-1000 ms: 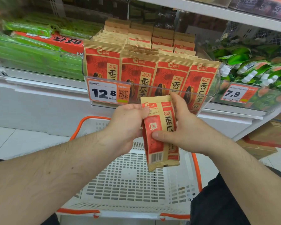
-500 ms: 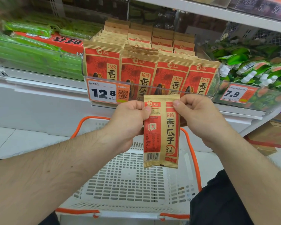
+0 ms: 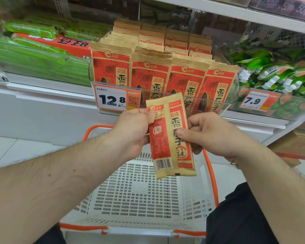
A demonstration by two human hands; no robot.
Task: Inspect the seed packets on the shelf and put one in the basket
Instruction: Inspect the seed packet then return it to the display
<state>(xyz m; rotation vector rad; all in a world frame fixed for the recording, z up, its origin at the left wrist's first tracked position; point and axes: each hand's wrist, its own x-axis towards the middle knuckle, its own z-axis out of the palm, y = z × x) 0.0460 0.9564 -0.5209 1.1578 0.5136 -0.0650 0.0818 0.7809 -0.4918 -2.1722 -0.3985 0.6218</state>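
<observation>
I hold one red and tan seed packet upright in front of the shelf, its back side with a barcode facing me. My left hand pinches its upper left edge. My right hand grips its right side, thumb across the middle. The packet hangs above the white basket with orange handles, not touching it. Behind it, rows of the same seed packets stand in a clear shelf bin.
A price tag reading 12.8 sits on the bin front, and a 7.9 tag to the right. Green packages fill the left bin, green pouches the right. Cardboard boxes stand low right.
My right hand slid from the packet's top corner down to its middle, thumb on the front. The packet tilted slightly, its top leaning left. My left hand stayed put.
</observation>
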